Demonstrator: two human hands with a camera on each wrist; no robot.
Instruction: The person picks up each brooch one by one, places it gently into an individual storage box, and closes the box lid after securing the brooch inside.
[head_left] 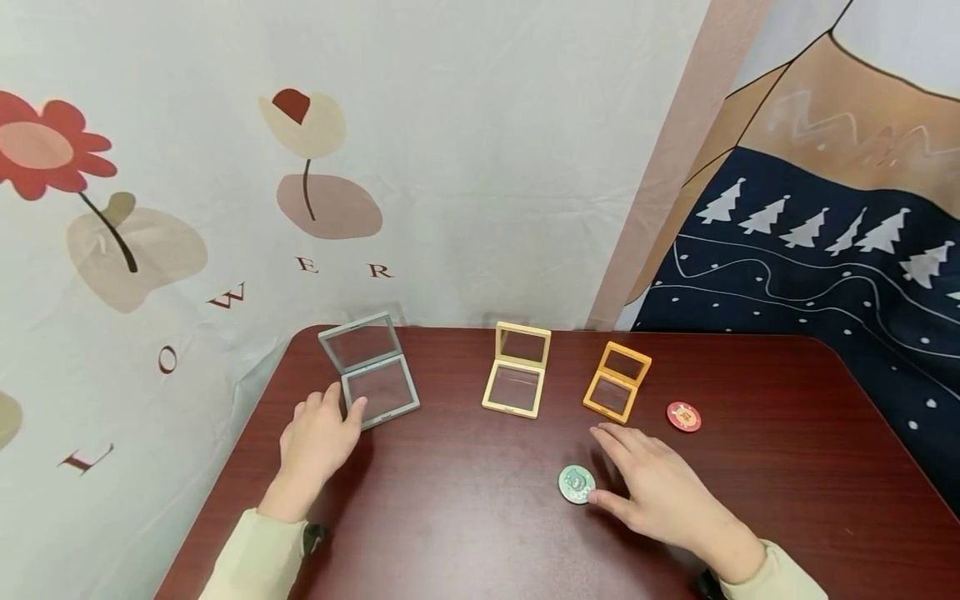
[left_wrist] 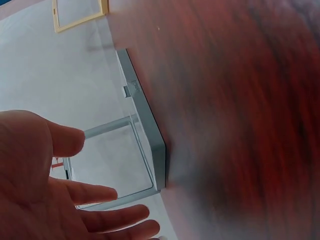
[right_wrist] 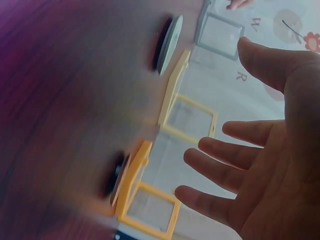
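My left hand point(head_left: 321, 435) hovers at the front left corner of a grey-blue hinged case point(head_left: 380, 390), fingers relaxed and holding nothing. That case is the largest and its clear-windowed lid stands raised. My right hand point(head_left: 654, 487) is spread over the table, thumb tip right at the edge of a round green badge point(head_left: 577, 484) with a cartoon figure. In the right wrist view its fingers point(right_wrist: 215, 170) are apart with nothing between them. Beyond that hand stands a small orange case point(head_left: 611, 396), lid up. A round red badge point(head_left: 684, 417) lies to its right.
A pale yellow case point(head_left: 514, 389), also with its lid up, stands between the grey-blue and orange ones. All rest on a dark red-brown table point(head_left: 450, 500). Behind it hangs a white cloth point(head_left: 480, 167) with flower prints, and a dark blue tree-patterned cloth point(head_left: 750, 300) at right.
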